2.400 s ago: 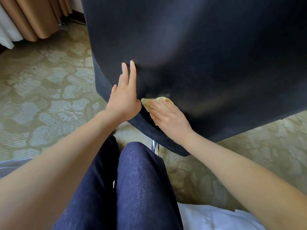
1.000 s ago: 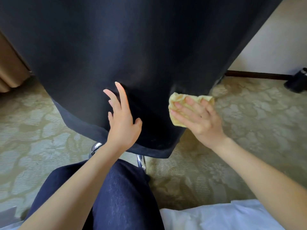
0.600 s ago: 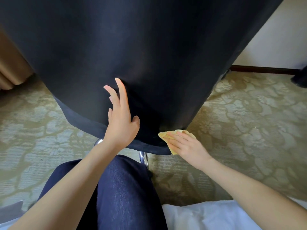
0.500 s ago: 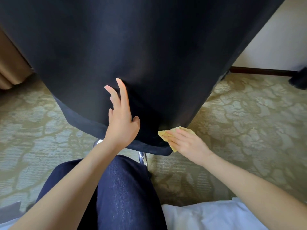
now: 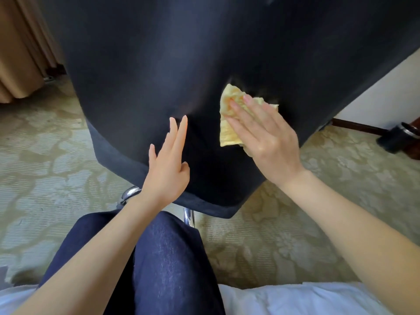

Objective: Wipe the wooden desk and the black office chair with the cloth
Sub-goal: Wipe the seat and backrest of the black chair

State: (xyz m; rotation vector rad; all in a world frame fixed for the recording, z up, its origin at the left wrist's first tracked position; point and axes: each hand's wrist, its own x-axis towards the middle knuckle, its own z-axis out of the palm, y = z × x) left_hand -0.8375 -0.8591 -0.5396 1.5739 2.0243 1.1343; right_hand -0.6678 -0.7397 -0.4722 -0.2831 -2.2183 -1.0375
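Under the right grip [image 5: 266, 137], one yellow cloth [image 5: 228, 130] is lying flat against the back of the one black chair [image 5: 159, 64]; the fingers [image 5: 241, 110] are stretching straight over it, pressing rather than clutching. Just left of that, the left grip [image 5: 167, 173] is resting open-fingered on the same back, holding nothing, seemingly steadying it. The cloth is looking thin, soft and light, likely bunching if pushed by a corner, so a broad palm over its middle is suiting it best. The chair may be shifting under pressure, so bracing is helping. No desk is showing.
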